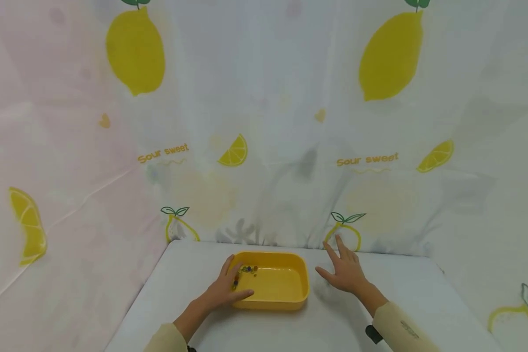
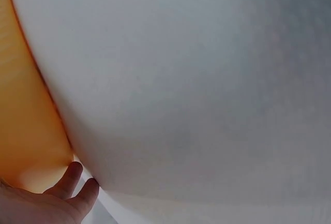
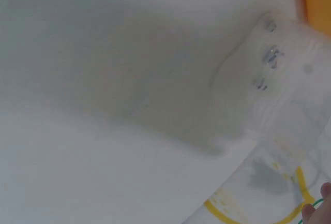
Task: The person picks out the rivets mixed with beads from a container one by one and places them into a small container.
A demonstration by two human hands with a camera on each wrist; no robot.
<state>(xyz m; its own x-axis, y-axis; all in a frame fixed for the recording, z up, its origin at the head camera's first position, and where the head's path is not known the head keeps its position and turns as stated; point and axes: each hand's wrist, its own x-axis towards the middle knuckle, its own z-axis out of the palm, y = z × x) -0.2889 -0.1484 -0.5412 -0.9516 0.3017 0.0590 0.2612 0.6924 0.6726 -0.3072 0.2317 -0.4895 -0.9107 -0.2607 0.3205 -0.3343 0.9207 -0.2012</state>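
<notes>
Lemon-printed curtain (image 1: 264, 107) hangs behind a white worktop (image 1: 268, 337), where a yellow tray (image 1: 277, 286) sits near the middle. Small coloured beads (image 1: 249, 269) gather inside it, along the left and far sides. A person's left hand (image 1: 222, 290) spans the left end, its grip clamped on the tray. The right hand (image 1: 348, 274) is to the tray's right, fingers spread; whether that grip holds the clear container (image 3: 289, 89) seen at the wrist cannot be told. The tray looks light, stiff and smooth, best held by both short ends; the beads probably roll easily.
</notes>
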